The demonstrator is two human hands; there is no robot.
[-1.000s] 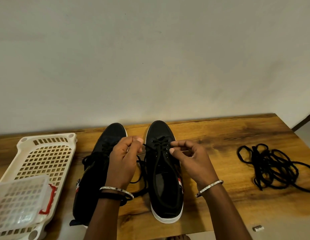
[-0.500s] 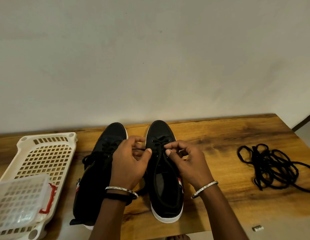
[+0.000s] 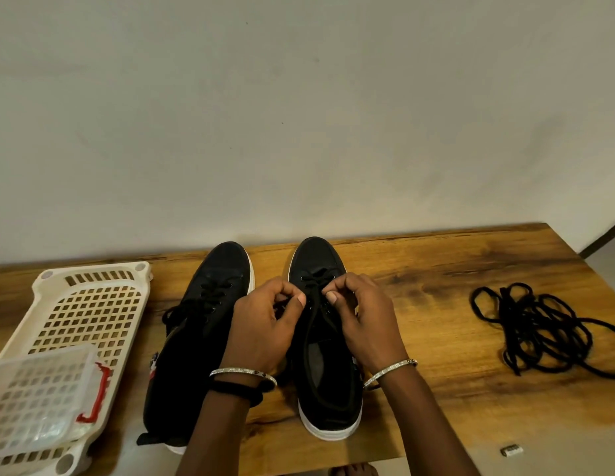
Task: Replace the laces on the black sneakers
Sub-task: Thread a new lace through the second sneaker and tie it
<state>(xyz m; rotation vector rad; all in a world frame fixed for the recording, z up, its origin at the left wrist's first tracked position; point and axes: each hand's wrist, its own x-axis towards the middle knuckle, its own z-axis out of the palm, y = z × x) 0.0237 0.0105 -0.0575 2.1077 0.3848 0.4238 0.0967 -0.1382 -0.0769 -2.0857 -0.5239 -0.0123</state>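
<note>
Both hands are working over the right-hand sneaker. The left hand and the right hand have their fingers curled in, and each thumb and forefinger seems to pinch the lace where it crosses the far eyelets. That sneaker stands upright mid-bench, toe towards the wall. The other sneaker lies just to its left, laced, with loose ends trailing.

Only the far eyelets of the worked shoe look threaded, so I judge the step to be running the lace through its eyelets. Whether it is going in or coming out cannot be told. The next move calls for a fine grip on the lace end, an even pull on both sides, and a steady shoe.

A tangle of spare black laces lies well apart at the right of the bench.

At the left sits a white slotted basket. On its near end rests a smaller pale box with a red clasp. Its contents are too unclear to name.
</note>
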